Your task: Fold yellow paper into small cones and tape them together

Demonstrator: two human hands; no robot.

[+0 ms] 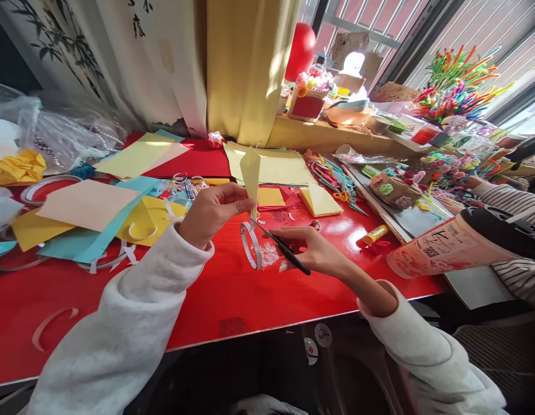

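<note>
My left hand (219,212) pinches a folded piece of pale yellow paper (251,176) upright above the red table (207,300). Below the paper is a narrow white ring (251,246) that looks like a tape roll; whether it hangs or stands I cannot tell. In my right hand (312,248) are black-handled scissors (293,257), seen nearly edge-on, their thin metal tip at the paper's lower end. My right fingers are partly hidden behind the handle. Small clear or white bits (269,254) lie on the table behind the ring.
Coloured paper sheets (86,204) and scraps cover the left side. Behind my hands lie yellow sheets (284,167) and several scissors (336,178). A glue stick (375,234) and large drink cup (448,245) are at right. A co-worker's striped sleeve (513,199) reaches in there.
</note>
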